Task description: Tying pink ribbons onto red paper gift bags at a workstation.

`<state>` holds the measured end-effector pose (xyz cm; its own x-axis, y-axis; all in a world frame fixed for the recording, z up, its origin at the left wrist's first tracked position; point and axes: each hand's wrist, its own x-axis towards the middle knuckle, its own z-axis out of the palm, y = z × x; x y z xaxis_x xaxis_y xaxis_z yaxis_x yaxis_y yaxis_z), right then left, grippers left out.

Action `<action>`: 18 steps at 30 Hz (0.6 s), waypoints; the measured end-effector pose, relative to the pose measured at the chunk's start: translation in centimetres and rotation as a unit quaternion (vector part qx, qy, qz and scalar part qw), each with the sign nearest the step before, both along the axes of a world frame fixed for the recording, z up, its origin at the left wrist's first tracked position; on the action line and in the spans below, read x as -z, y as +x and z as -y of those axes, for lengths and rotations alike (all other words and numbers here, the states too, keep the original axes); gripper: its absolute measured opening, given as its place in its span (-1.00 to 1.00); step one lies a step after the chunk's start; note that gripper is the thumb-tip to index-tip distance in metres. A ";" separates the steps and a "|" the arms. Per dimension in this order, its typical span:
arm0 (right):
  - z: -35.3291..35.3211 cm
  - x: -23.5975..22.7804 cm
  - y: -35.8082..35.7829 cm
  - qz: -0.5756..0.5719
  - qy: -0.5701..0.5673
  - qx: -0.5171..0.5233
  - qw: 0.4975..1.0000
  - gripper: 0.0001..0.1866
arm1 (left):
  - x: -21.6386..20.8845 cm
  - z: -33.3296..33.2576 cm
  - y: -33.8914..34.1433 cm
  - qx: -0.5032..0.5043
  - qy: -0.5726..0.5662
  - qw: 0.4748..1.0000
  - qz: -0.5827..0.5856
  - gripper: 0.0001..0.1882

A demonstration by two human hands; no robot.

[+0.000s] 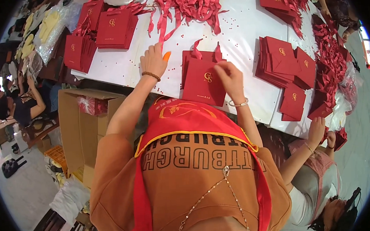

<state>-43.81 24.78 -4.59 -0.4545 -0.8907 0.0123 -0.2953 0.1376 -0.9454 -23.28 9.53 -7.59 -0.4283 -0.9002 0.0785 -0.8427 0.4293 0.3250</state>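
Note:
A red paper bag (201, 82) with gold print lies in front of me at the table's near edge, over another red bag. Two ribbon ends stand up from the back one's top. My right hand (232, 81) is closed at the front bag's upper right edge, thumb and fingers pinched. Farther left, my left hand (154, 62) reaches over the table with its fingers bent on a red ribbon (163, 35). An orange pointed piece (167, 56) sits at its thumb. Ahead lies a heap of loose red ribbons (195, 4).
Red bags are stacked at the left (116, 30) and right (274, 59) of the white table (239, 27). Small red bits dot its surface. An open cardboard box (74, 135) stands at my left. A co-worker's hand (317, 128) works at the right edge.

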 end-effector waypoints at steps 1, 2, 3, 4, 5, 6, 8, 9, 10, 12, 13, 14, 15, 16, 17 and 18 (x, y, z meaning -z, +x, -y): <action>0.3 0.8 0.3 -0.041 -0.018 -0.056 0.997 -0.84 | -0.4 0.2 0.4 -0.004 0.001 0.992 0.129 -0.62; 0.7 0.7 0.7 -0.044 -0.012 -0.088 0.995 -0.84 | 0.5 0.4 1.1 0.022 0.017 0.994 0.105 -0.55; 1.0 0.5 1.1 -0.048 -0.006 -0.121 0.992 -0.84 | 1.1 0.6 2.1 0.021 0.015 0.994 0.105 -0.55; 1.4 0.3 1.3 -0.047 -0.007 -0.117 0.992 -0.84 | 0.8 0.4 2.6 0.076 0.065 0.993 0.065 -0.54; 1.6 -0.2 1.5 -0.077 -0.010 -0.143 0.987 -0.83 | 0.5 0.0 3.5 0.125 0.114 0.985 0.025 -0.52; 1.7 -0.6 1.6 -0.106 -0.012 -0.168 0.980 -0.83 | 1.1 -0.3 4.5 0.133 0.143 0.981 0.016 -0.48; 1.6 -0.6 1.3 -0.108 0.002 -0.167 0.980 -0.83 | -0.4 -1.3 6.3 0.174 0.165 0.970 0.051 -0.48; 1.6 -0.5 1.1 -0.111 0.016 -0.168 0.979 -0.82 | -0.9 -1.3 7.3 0.212 0.186 0.956 0.084 -0.48; 1.7 -0.5 1.0 -0.111 0.015 -0.172 0.979 -0.82 | -0.2 -0.9 9.1 0.206 0.163 0.960 0.093 -0.51; 1.6 -0.3 0.8 -0.136 -0.003 -0.175 0.975 -0.84 | -0.4 1.2 11.5 0.190 0.128 0.953 0.199 -0.60; 1.5 -0.3 0.8 -0.136 -0.003 -0.178 0.975 -0.84 | -1.6 2.2 12.0 0.180 0.104 0.947 0.246 -0.67; 1.6 -0.4 0.8 -0.141 0.002 -0.176 0.974 -0.84 | -2.4 3.0 12.2 0.177 0.054 0.952 0.243 -0.73; 1.6 -0.5 0.7 -0.146 0.007 -0.172 0.974 -0.84 | -3.2 3.9 12.1 0.175 0.004 0.955 0.239 -0.78; 1.8 -0.5 0.8 -0.148 0.005 -0.175 0.973 -0.84 | -3.7 5.0 10.8 0.129 0.013 0.960 0.248 -0.78; 1.9 -0.4 0.8 -0.163 0.007 -0.166 0.973 -0.84 | -3.3 6.3 9.7 0.123 0.014 0.972 0.197 -0.76; 2.0 -0.4 0.9 -0.178 0.010 -0.154 0.972 -0.84 | -2.7 7.7 8.2 0.121 0.016 0.982 0.145 -0.74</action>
<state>-42.94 22.75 -4.23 -0.1367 -0.9854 0.1019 -0.6326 0.0076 -0.7745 -15.04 1.78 -4.87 -0.6306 -0.7691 -0.1046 -0.7760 0.6224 0.1020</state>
